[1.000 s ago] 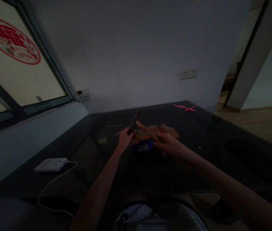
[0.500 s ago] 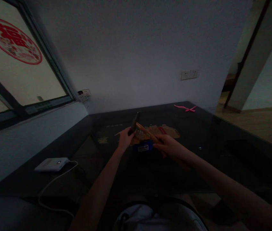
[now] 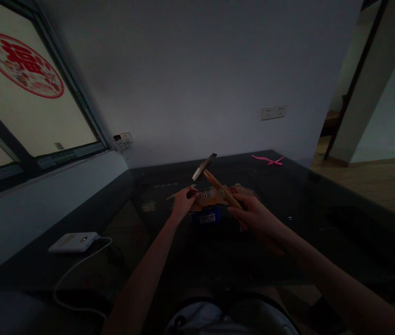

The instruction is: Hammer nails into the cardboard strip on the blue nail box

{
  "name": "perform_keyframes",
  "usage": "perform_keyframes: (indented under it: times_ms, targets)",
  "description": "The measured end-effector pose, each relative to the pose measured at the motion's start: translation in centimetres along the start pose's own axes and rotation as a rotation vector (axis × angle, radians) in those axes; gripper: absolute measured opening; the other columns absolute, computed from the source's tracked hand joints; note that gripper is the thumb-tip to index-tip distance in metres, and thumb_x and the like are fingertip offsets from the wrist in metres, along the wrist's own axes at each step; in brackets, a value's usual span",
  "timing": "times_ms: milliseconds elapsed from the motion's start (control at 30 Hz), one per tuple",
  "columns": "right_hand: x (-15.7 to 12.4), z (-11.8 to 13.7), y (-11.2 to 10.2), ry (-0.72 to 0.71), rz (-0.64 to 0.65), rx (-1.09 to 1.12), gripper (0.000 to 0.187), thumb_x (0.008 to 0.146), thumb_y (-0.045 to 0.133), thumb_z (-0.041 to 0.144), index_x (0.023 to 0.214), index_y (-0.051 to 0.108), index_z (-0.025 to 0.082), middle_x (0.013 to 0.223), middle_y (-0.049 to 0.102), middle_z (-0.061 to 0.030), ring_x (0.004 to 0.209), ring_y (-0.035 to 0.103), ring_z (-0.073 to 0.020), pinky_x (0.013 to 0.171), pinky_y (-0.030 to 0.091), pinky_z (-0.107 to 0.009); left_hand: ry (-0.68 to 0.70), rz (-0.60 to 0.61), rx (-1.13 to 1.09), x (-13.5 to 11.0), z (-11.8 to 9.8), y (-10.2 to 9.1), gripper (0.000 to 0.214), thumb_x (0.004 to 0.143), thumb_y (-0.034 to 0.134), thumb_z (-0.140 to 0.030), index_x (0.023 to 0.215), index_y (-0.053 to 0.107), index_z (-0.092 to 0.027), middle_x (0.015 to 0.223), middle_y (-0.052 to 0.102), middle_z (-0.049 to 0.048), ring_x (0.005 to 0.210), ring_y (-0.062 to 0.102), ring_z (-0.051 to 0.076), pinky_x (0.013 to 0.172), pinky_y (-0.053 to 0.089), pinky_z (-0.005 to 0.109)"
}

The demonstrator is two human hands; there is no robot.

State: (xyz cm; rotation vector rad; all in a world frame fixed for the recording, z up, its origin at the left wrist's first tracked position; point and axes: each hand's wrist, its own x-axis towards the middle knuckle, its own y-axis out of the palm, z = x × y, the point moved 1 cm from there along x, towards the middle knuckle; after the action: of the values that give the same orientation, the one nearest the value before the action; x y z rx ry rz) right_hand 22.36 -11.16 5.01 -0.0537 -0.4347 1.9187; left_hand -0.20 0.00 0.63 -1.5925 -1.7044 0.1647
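My right hand (image 3: pixel 253 211) is wrapped around the wooden handle of a hammer (image 3: pixel 222 188). The hammer's metal head is raised, tilted, above the fingers of my left hand (image 3: pixel 183 203). That hand rests at the left end of a torn brown cardboard piece (image 3: pixel 214 201) with print on it, its fingertips pressed together. Whatever they pinch, if anything, is too dark and small to name. Under the cardboard's near edge sits a blue box (image 3: pixel 208 216) with a white label.
A dark glossy table (image 3: pixel 197 260) spreads out around my hands. At the left lies a white power bank (image 3: pixel 73 242) with a white cable (image 3: pixel 75 267) hanging over the front edge. A pink ribbon (image 3: pixel 270 160) lies at the far right, near the wall with its sockets (image 3: pixel 273 112).
The hammer head has lifted up and away from my left fingers. My right hand has shifted slightly to the right with it; my left hand stays on the cardboard.
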Motion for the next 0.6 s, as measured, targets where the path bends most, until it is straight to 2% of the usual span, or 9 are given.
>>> perform_keyframes:
  times_ms: [433, 600]
  targets:
    - [1.1, -1.1, 1.3, 0.024, 0.026, -0.105, 0.024, 0.078, 0.052, 0.024, 0.099, 0.055, 0.013, 0.065, 0.052, 0.0035, 0.043, 0.048, -0.0066, 0.037, 0.042, -0.018, -0.013, 0.007, 0.062, 0.0, -0.2, -0.2, 0.016, 0.075, 0.057, -0.024, 0.084, 0.063, -0.012, 0.083, 0.067, 0.0069, 0.077, 0.062, 0.018, 0.071, 0.046, 0.028]
    - [1.3, -1.5, 1.4, 0.053, 0.027, -0.100, 0.024, 0.077, 0.053, 0.024, 0.098, 0.055, 0.013, 0.066, 0.052, 0.0030, 0.042, 0.047, -0.0059, 0.036, 0.042, -0.017, -0.005, -0.006, 0.111, -0.1, -0.3, -0.1, 0.017, 0.074, 0.057, -0.024, 0.083, 0.065, -0.012, 0.080, 0.067, 0.0060, 0.076, 0.061, 0.019, 0.071, 0.046, 0.029]
